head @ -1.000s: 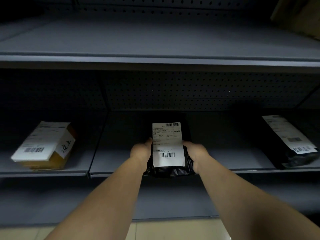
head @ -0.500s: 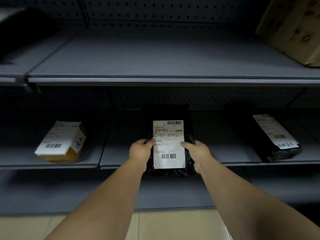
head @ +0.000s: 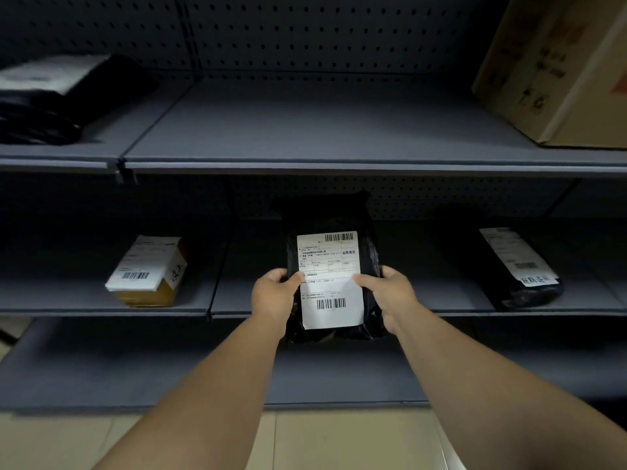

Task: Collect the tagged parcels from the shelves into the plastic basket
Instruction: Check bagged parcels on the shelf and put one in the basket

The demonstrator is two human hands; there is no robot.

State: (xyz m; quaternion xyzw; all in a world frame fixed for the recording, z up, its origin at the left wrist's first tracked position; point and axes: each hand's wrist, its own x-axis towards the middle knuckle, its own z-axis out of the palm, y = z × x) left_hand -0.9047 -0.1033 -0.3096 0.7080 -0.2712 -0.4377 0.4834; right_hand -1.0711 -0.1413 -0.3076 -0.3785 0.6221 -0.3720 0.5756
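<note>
A black plastic parcel [head: 368, 245] with a white barcode label faces me, held in front of the middle shelf [head: 441, 308]. My left hand [head: 273, 295] grips its left edge, thumb on the label. My right hand [head: 390, 293] grips its right edge, thumb also on the label. The parcel's lower end hangs past the shelf's front lip. The plastic basket is not in view.
A small yellow box [head: 149, 271] with a white label lies on the middle shelf at left. Another black labelled parcel [head: 520, 269] lies at right. On the upper shelf [head: 322, 130] sit a dark parcel [head: 51, 96] at left and a cardboard box [head: 556, 69] at right.
Both hands have drawn the parcel off the shelf towards me and lifted it slightly. The view has tilted up, so more of the upper shelf shows.
</note>
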